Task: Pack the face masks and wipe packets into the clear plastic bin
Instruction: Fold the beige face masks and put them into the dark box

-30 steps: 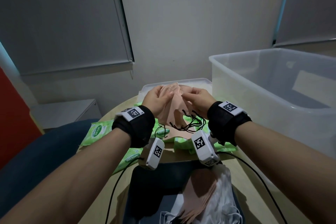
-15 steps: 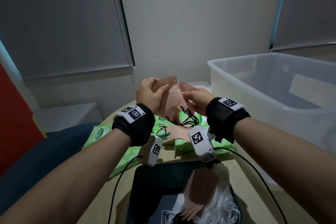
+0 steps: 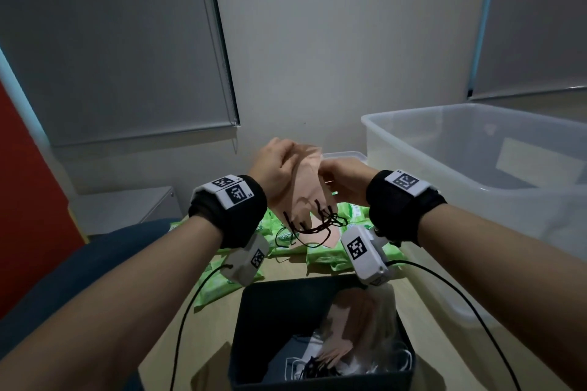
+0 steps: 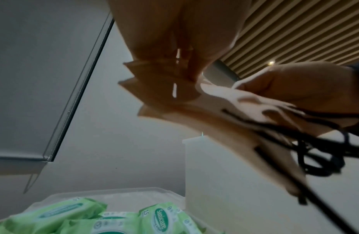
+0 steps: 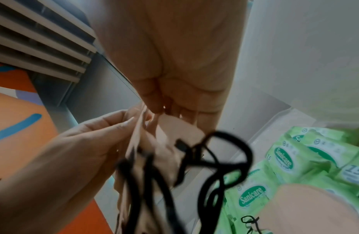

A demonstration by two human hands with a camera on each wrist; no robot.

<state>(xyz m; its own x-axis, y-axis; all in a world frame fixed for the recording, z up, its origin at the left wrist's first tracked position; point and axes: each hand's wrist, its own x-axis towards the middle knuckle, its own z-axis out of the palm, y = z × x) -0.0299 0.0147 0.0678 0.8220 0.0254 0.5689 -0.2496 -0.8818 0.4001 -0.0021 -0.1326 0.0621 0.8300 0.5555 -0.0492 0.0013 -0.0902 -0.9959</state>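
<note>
Both hands hold a small stack of peach face masks point(image 3: 306, 190) with black ear loops point(image 3: 313, 225) dangling below, raised above the table. My left hand point(image 3: 274, 165) grips the stack's upper left side. My right hand point(image 3: 341, 179) pinches its right edge. The left wrist view shows the masks point(image 4: 194, 110) fanned out, and the right wrist view shows the loops point(image 5: 204, 166) hanging blurred. Green wipe packets point(image 3: 320, 255) lie on the table under the hands. The clear plastic bin point(image 3: 476, 174) stands at the right, its inside looking bare.
A black tray point(image 3: 270, 311) near me holds more peach and white masks point(image 3: 355, 336). Another clear lid or shallow tray point(image 3: 344, 155) lies behind the packets. A blue chair point(image 3: 73, 267) is at the left; cables run from my wrists.
Both hands have lifted the mask stack higher above the packets and shifted their hold on it; the ear loops now swing free.
</note>
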